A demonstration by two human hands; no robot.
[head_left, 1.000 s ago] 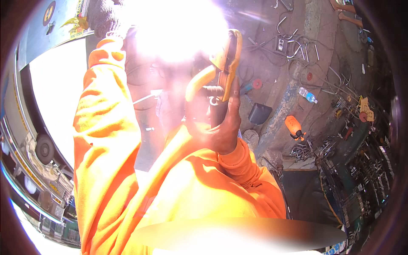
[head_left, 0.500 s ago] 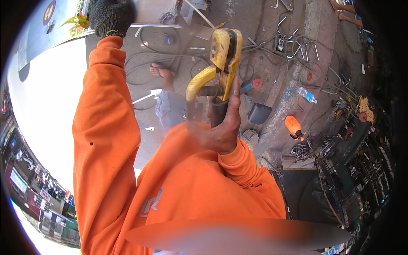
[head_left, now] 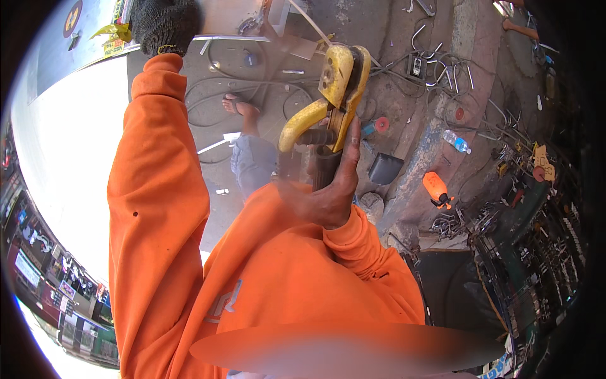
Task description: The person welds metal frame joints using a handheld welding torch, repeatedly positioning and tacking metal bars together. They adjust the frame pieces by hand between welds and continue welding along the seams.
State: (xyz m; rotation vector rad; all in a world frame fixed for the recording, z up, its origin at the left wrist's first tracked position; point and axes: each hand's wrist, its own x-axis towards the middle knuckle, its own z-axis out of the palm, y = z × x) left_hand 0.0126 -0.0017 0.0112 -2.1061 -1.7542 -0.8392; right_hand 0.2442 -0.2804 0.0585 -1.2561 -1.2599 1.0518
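My bare right hand (head_left: 334, 196) grips the dark handle of a yellow electrode holder (head_left: 338, 76), thumb along its side. A thin welding rod (head_left: 309, 22) slants up and left from the holder's jaws. At the top left, my left hand (head_left: 165, 28) wears a dark knitted glove. Its fingers look curled at the edge of a labelled panel (head_left: 47, 57); what they hold, if anything, is hidden. Beside the glove sticks out a crumpled yellow strip (head_left: 113, 31).
Cables (head_left: 252, 82) loop over the concrete floor. Bent metal tubes (head_left: 451, 76) lie at the upper right, near a water bottle (head_left: 457, 141) and an orange bottle (head_left: 435, 187). An angle grinder (head_left: 374, 127) rests beyond my right hand. A person's bare legs (head_left: 521, 28) show at the top right.
The electrode holder has tilted and shifted slightly right in my right hand, and the rod's visible part has moved right with it. My left hand stays in place.
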